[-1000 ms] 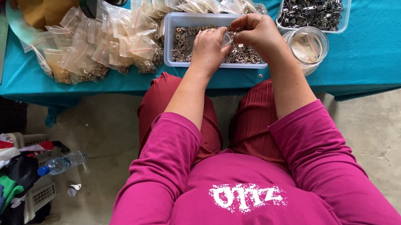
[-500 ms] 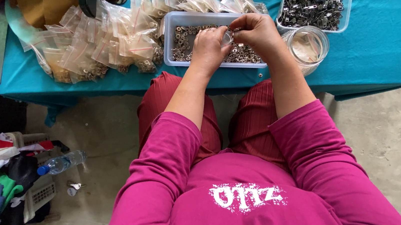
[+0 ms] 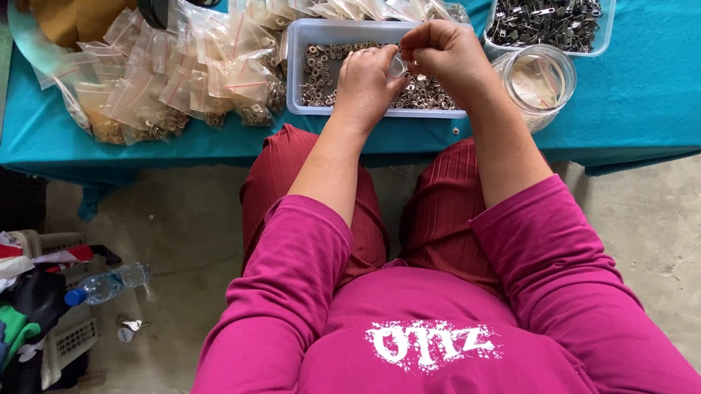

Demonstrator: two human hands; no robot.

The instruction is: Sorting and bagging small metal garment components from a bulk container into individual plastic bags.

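My left hand [image 3: 365, 81] and my right hand [image 3: 444, 54] meet over a clear plastic tub [image 3: 302, 40] holding several small metal rings and nuts. Between the fingertips of both hands is a small clear plastic bag [image 3: 397, 64], pinched from both sides. What is inside the bag is too small to tell. Both forearms reach out from magenta sleeves across my red-trousered knees to the teal-covered table [image 3: 664, 91].
A heap of small filled zip bags [image 3: 178, 76] lies left of the tub, with more behind it. A second tub of dark metal clips [image 3: 549, 7] and a round clear jar [image 3: 538, 83] stand at the right. On the floor left: a water bottle [image 3: 105, 285], clothes, a key.
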